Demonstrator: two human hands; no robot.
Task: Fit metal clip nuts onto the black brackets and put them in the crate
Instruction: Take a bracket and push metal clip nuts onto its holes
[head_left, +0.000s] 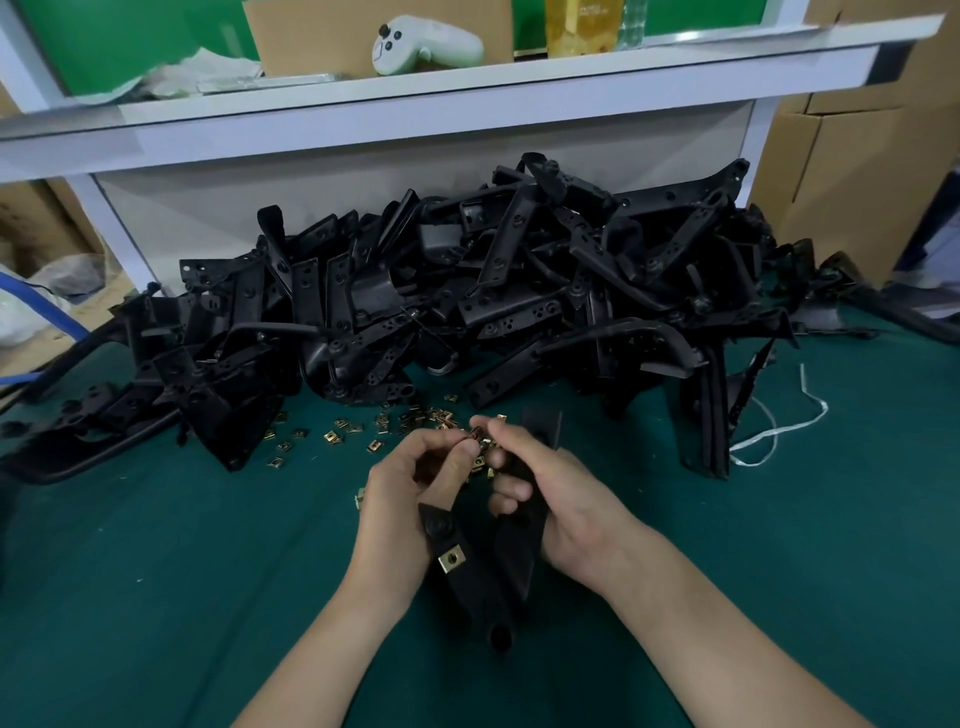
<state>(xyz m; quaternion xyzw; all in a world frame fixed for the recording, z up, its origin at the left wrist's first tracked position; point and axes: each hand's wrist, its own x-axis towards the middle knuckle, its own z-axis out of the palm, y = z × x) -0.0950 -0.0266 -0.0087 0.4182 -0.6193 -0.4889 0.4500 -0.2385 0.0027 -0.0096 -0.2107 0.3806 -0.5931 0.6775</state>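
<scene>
**A:** Your left hand is curled, with thumb and forefinger pinching a clip nut. Your right hand is wrapped round the black bracket, thumb up beside that same nut.

**B:** Which way does the bracket lie?

**A:** It sits between your hands over the green mat. Its long axis runs near to far, with the bent end towards you and the far tip pointing at the pile of brackets. A shorter arm angles up-left under your left palm and carries a fitted nut, face up.

**B:** And the spares?

**A:** Loose nuts lie scattered on the mat just beyond your fingertips, in front of the pile.
</scene>
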